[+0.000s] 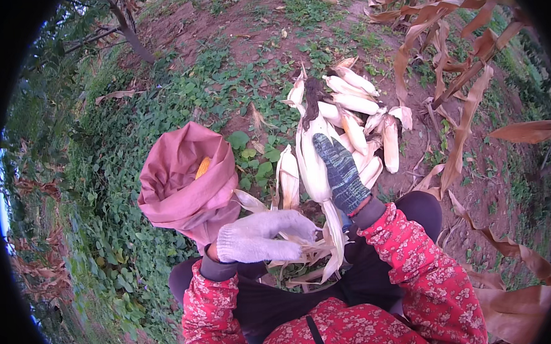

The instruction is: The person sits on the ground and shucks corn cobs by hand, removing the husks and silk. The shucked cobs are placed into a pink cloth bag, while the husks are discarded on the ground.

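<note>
My left hand (260, 237), in a pale knit glove, is held over loose corn husks (316, 253) in front of my lap. Its thumb and fingers are apart, with nothing seen gripped between them. A dark green striped glove covers my right hand (342, 173), which grips the right side of a long ear of corn in its pale husk (313, 165); the thumb is hidden. Dark silk hangs at the ear's far end, and a peeled husk strip (334, 234) trails from its near end. Another husked ear (289, 178) stands just left of it.
Beyond my right hand lies a heap of husked corn ears (355, 104). A pink cloth sack (184, 194) stands open at left, a bare yellow cob (203, 168) inside. Dry corn stalks (465, 85) lean in on the right. A thin trunk (133, 37) rises far left.
</note>
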{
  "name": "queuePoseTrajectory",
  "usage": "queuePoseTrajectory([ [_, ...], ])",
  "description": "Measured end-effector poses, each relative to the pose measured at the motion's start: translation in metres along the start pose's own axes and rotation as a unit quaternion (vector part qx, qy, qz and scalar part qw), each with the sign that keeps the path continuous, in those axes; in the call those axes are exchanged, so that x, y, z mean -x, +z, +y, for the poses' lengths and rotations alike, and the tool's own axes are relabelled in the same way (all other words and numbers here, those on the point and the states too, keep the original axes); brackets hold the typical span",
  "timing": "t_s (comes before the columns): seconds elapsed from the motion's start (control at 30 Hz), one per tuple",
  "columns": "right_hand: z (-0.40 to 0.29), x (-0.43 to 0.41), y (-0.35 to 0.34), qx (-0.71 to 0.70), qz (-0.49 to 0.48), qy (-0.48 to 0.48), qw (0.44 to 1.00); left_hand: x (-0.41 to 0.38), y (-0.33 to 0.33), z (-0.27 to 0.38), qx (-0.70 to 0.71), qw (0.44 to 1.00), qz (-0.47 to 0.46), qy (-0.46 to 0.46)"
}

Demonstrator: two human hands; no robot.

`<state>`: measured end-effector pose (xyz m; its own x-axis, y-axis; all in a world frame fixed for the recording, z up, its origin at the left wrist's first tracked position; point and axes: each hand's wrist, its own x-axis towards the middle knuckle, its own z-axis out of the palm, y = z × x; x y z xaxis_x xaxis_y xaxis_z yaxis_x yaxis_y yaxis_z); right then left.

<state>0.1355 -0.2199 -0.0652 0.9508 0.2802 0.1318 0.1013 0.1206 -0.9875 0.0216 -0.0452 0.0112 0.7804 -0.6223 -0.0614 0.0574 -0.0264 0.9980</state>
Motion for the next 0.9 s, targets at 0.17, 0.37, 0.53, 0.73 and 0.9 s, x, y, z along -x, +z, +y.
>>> queuePoseTrajectory([
  [0.17, -0.001, 0.017, 0.023, 0.141, -0.075, -0.041, 0.986, -0.007, -0.020, -0.009, -0.014, 0.921, 0.384, -0.061],
  [0.37, -0.010, 0.028, 0.032, 0.125, -0.141, 0.016, 0.982, -0.021, -0.018, -0.022, 0.101, 0.901, 0.421, -0.022],
  [0.53, 0.007, 0.029, 0.028, 0.182, -0.116, -0.041, 0.976, -0.018, -0.020, -0.029, 0.016, 0.890, 0.447, -0.086],
  [0.73, 0.000, 0.029, 0.032, 0.080, -0.055, -0.012, 0.995, -0.013, -0.030, -0.043, 0.216, 0.858, 0.465, 0.034],
  [0.9, 0.026, 0.013, 0.035, -0.370, -0.042, 0.261, 0.891, -0.026, -0.018, -0.024, 0.430, 0.792, 0.413, 0.133],
])
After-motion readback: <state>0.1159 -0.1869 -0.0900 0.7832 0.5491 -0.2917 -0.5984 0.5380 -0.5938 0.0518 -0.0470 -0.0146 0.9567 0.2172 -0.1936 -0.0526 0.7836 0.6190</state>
